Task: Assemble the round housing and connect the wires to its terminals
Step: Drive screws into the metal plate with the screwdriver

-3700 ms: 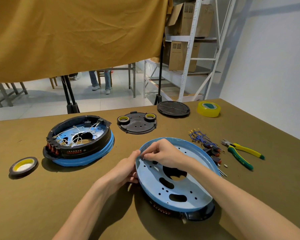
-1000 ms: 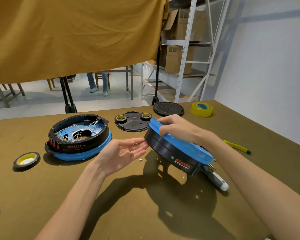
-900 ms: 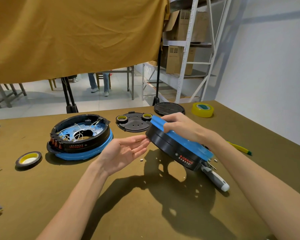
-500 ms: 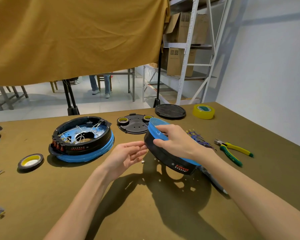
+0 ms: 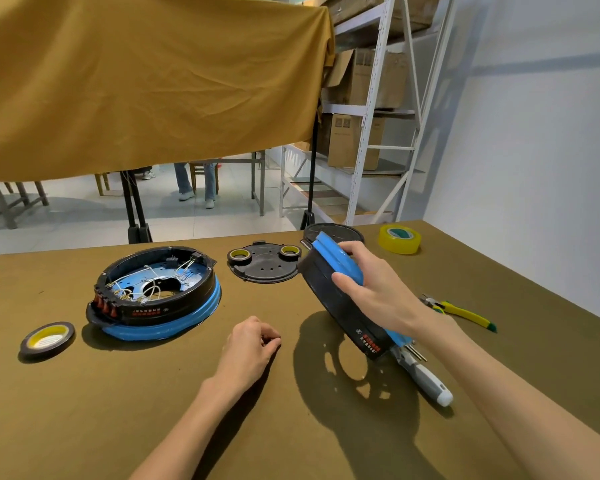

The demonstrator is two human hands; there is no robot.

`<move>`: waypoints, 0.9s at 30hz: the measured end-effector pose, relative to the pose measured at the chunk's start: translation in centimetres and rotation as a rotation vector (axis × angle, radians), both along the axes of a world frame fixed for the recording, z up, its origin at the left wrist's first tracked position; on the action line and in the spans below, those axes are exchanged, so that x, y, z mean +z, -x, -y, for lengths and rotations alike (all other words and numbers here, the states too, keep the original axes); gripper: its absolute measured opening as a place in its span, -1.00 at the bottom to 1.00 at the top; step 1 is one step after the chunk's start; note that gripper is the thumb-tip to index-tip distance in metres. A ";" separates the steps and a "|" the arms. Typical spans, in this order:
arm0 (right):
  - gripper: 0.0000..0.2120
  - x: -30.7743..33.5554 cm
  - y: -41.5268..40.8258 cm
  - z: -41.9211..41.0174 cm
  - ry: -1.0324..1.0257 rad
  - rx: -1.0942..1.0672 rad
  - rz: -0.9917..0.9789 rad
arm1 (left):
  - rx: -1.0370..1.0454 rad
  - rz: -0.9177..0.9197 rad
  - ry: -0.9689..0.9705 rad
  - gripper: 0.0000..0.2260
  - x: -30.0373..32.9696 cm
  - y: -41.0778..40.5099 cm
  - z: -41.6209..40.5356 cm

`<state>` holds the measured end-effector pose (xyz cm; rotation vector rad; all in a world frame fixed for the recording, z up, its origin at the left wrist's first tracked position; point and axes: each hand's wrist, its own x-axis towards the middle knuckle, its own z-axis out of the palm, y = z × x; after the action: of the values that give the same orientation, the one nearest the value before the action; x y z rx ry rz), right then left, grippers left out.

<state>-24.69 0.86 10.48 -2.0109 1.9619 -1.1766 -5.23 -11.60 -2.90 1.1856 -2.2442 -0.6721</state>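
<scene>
While the right hand (image 5: 371,292) grips the round black-and-blue plastic housing (image 5: 340,299), tilted on edge above the olive table (image 5: 153,410), seemingly for turning over, the left hand's fingers (image 5: 267,336) curl empty beside it.

A large mustard-yellow cloth (image 5: 146,81) hangs across the upper left, draped over black stands (image 5: 136,216) that rest on the floor beyond the far edge of the olive-brown tabletop (image 5: 84,410). Under the cloth's hem a pale tiled floor (image 5: 84,216) shows, with wooden chair legs (image 5: 101,183), a grey metal table frame (image 5: 258,181) and a person's legs (image 5: 196,183) in jeans and pale shoes. At the far right a white metal shelving rack (image 5: 371,133) holds cardboard boxes (image 5: 354,140). A plain white wall (image 5: 534,150) fills the right side, crossed by soft shadows.
</scene>
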 end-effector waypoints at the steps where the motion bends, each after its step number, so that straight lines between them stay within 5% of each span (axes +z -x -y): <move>1: -0.69 0.1 0.3 -0.2 0.030 -0.004 0.050 | -0.017 -0.029 0.009 -0.89 0.3 0.0 -0.3; 11: -0.71 0.4 3.5 -1.6 0.186 -0.095 0.656 | -0.162 -0.841 -0.128 -0.88 9.9 4.1 -3.9; 16: -0.66 0.4 4.2 -2.1 0.174 -0.086 0.725 | -0.120 -1.030 -0.353 -0.88 11.2 7.8 -5.5; 24: -0.59 0.2 5.5 -3.2 0.178 -0.105 0.730 | -0.143 -1.098 -0.383 -0.88 11.4 11.0 -7.1; 27: -0.36 0.7 5.8 -3.4 0.171 -0.158 0.614 | -0.168 -1.096 -0.359 -0.88 11.2 11.2 -7.3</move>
<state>-30.51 4.26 11.14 -1.3246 1.7580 -1.7823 -16.43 -4.31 8.31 0.5073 -1.3051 -1.4050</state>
